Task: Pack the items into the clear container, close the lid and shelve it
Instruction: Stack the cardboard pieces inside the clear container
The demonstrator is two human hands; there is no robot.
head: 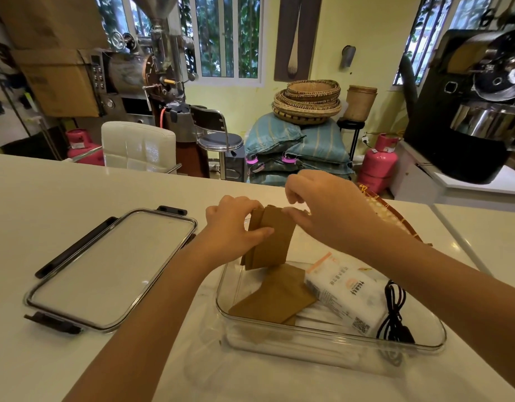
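A clear rectangular container (331,339) stands open on the white counter in front of me. Inside lie brown paper packets (275,300), a white packet with printed text (344,297) and a coiled black cable (395,311). Above its far left corner, my left hand (231,227) grips a small stack of brown paper packets (272,236) held upright. My right hand (325,207) pinches the top edge of that same stack. The container's lid (111,268), clear with dark clips, lies flat on the counter to the left.
A woven tray (395,216) sits on the counter behind my right arm. Beyond the counter's far edge are a white chair (138,146), a metal stool (218,134), sacks with stacked baskets (305,103), pink gas cylinders (378,163) and roasting machines.
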